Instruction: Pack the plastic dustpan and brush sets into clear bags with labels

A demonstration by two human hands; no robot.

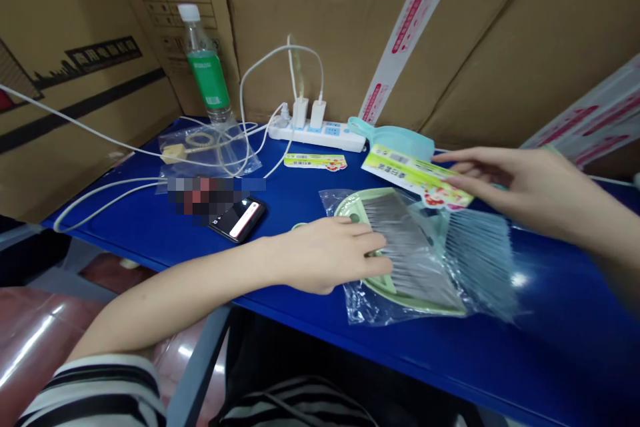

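A green dustpan with a grey brush (pixel 405 253) lies in a clear plastic bag on the blue table (pixel 150 227). My left hand (pixel 330 253) rests on the bag's left end, fingers loosely curled against the dustpan. My right hand (pixel 520 183) reaches in from the right with fingers stretched out, touching a yellow-green printed card (pixel 415 173) that lies above the bag. A blue brush (pixel 480 260) sits just right of the bag, and a light blue dustpan (pixel 395 139) lies behind the card.
A white power strip (pixel 320 133) with two chargers and trailing white cables sits at the back. A clear bottle with a green label (pixel 207 73) stands at the back left beside a small plastic bag (pixel 200 147). A black phone (pixel 237 219) and a second card (pixel 315 161) lie mid-table. Cardboard boxes (pixel 500 33) wall the back.
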